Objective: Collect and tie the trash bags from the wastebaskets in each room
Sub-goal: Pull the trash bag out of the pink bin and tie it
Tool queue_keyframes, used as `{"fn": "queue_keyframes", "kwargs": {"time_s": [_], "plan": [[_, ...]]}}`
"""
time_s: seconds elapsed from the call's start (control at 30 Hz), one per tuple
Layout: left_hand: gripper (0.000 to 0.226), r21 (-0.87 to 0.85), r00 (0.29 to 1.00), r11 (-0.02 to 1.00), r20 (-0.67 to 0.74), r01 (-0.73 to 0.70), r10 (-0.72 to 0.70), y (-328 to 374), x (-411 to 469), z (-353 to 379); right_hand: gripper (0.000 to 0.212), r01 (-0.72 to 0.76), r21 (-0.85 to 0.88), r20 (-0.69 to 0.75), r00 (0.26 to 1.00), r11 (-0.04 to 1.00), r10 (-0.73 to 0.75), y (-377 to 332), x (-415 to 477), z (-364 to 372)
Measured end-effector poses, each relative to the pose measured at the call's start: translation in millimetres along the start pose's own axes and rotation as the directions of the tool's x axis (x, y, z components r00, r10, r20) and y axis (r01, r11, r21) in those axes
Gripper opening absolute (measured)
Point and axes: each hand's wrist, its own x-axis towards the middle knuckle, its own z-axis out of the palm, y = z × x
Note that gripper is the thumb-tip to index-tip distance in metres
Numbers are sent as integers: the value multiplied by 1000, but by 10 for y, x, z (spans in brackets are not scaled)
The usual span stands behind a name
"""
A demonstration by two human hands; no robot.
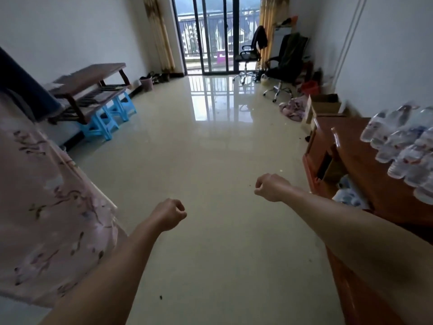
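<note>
Wastebasket (146, 83), pink with a dark bag (145, 78) showing at its rim, stood on the floor against the wall just left of the balcony door (210, 36), beside a row of shoes (159, 77). It stood upright, its long axis vertical and its mouth pointing at the ceiling; whether the bag was full could not be told at that range. Well back from the door, a person held both bare arms forward. The left hand (172, 213) and right hand (269, 187) each had fingers curled into a fist, and neither held anything. Nothing in this room had been collected yet, it appeared. The glossy floor (210, 148) between the person and the door mirrored the panes and might have been slick, so a hurried walk could end in a slip. Bottles (403, 146) stacked on a cabinet (346, 146), far back from the door on its right side, lay near the right arm, and a careless swing could topple them. A bag jerked straight up from the upright bin could tear or spill.
</note>
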Motion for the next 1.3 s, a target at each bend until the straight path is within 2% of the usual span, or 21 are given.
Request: {"fn": "queue_keyframes", "kwargs": {"time_s": [0.13, 0.3, 0.53, 0.67, 0.87, 1.13, 1.3], "plan": [[23, 28, 998, 999, 63, 18, -19, 109, 706, -304, 27, 64, -31, 30, 998, 997, -63, -303, 887, -354], [25, 12, 996, 997, 45, 81, -82, 82, 2112, -847, 26, 143, -42, 26, 990, 989, -142, -834, 2321, -601], [23, 23, 994, 998, 91, 52, -54, 217, 4312, -1756, 31, 38, -14, 51, 998, 999, -37, -1341, 4398, -952], [22, 10, 999, 1000, 41, 19, -19, 493, 5414, -2430, 30, 40, 36, -9, 999, 999, -40, -1612, 5369, -1417], [26, 27, 994, 998, 99, -58, 55, 998, 7063, -2900, 32, -6, 40, 11, 1000, 999, 6, -1765, 6963, -1903], [26, 45, 992, 999, 129, -8, 3, 1568, 9474, -3395, 32, -20, 50, 77, 997, 999, 16, -1895, 9531, -2417], [24, -8, 999, 1000, 54, 0, 0, 1949, 10789, -3989, 33, -16, 3, 77, 997, 1000, 16, -2160, 11122, -3071]]}}
